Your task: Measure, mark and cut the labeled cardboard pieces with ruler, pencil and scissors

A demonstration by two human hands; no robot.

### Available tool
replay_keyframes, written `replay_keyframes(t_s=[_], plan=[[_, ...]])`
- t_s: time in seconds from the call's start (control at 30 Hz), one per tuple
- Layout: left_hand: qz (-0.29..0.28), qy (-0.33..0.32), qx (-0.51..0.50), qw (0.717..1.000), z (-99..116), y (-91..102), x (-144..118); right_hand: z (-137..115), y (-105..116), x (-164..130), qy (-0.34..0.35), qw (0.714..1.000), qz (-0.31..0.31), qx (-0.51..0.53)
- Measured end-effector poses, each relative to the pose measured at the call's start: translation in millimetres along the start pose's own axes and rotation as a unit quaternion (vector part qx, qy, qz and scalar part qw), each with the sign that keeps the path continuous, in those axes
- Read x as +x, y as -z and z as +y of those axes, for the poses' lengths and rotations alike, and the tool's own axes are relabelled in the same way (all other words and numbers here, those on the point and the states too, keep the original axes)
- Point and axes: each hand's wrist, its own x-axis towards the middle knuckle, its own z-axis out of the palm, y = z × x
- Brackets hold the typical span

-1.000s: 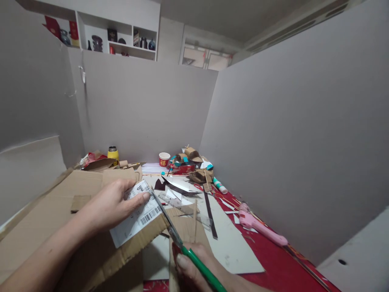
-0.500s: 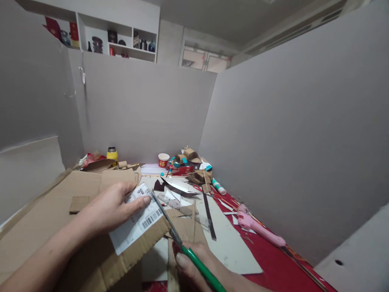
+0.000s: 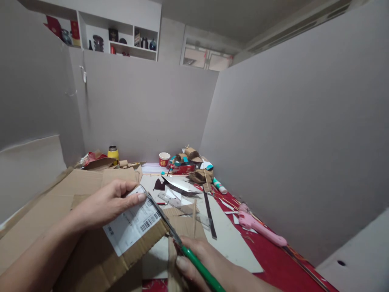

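My left hand (image 3: 105,205) presses down on a flattened brown cardboard box (image 3: 60,211), fingers on its white shipping label (image 3: 133,225) with a barcode. My right hand (image 3: 209,263) grips green-handled scissors (image 3: 170,229), whose blades run up along the right edge of the labelled flap, tips near my left thumb. A loose strip of cardboard (image 3: 185,225) lies just right of the blades.
A pink glue gun (image 3: 258,227) lies on the red table cover (image 3: 273,259) at right. Farther back are a clear ruler (image 3: 179,202), a grey board (image 3: 231,243), cardboard scraps, a red paper cup (image 3: 164,159), a yellow bottle (image 3: 113,153) and a glue stick (image 3: 219,185). Grey partition walls enclose the table.
My left hand and the labelled flap shifted slightly left and toward me. The scissors stayed along the flap's edge, my right hand edging forward a little.
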Motion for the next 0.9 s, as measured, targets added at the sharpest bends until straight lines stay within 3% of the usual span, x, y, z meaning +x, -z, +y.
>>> replay_keyframes(t_s=[0.43,0.9], plan=[[-0.054,0.005,-0.066,0.996,1.6,5.4,-6.7,3.1,-3.0,-1.8,0.012,0.998,-0.034,-0.043],[-0.066,-0.002,-0.005,0.998,-2.1,1.9,-5.0,5.7,1.4,-1.8,0.019,0.989,-0.034,-0.139]])
